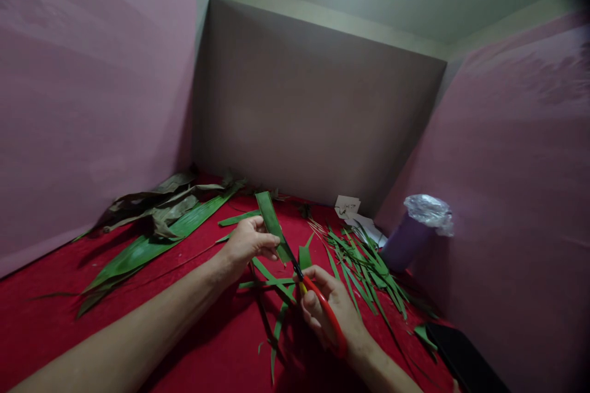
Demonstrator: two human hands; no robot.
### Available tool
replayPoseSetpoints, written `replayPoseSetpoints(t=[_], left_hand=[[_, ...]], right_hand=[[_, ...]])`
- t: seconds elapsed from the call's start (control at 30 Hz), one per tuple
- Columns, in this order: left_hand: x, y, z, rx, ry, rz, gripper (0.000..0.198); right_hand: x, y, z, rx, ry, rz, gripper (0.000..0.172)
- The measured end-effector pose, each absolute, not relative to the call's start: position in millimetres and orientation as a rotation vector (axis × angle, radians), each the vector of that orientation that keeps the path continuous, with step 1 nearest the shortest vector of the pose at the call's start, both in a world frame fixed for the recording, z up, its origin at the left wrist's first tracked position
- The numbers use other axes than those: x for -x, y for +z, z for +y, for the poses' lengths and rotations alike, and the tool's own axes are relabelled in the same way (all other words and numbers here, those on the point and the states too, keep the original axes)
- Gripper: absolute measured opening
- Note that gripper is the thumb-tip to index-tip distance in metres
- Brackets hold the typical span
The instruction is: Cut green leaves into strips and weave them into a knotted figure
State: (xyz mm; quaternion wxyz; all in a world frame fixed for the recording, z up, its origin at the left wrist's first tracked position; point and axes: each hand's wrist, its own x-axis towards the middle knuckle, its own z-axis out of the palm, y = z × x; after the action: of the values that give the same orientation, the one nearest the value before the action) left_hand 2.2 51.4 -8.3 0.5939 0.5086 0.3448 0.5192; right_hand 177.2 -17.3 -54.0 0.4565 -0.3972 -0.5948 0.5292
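Everything is being viewed through one head-worn camera, being pointed forward and down across the red surface (69,319). The left hand (246,244) and right hand (334,313) are being framed close, low in the middle; the back wall (313,116) is being caught farther off.

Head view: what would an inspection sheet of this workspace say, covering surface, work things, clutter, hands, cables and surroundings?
Surface: red cloth.
Work things: green leaf strip; red-handled scissors, blades at the strip.
Clutter: cut green strips, dried brown leaves, long green leaf, purple cup, paper scraps, dark flat object.
Hands: left hand pinches the green leaf strip; right hand grips the red-handled scissors.
Cables: nothing seen.
Surroundings: pink walls, grey panel behind.
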Motion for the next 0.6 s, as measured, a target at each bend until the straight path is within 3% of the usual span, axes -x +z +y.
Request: replayPoseSetpoints(t=[0.6], left_hand=[[-10.5, -10.2, 41.3, -1.21, 1.154, 0.721, 0.03]], right_hand=[[-176.6, -54.4, -15.6, 0.911, 1.325, -1.449, 0.038]])
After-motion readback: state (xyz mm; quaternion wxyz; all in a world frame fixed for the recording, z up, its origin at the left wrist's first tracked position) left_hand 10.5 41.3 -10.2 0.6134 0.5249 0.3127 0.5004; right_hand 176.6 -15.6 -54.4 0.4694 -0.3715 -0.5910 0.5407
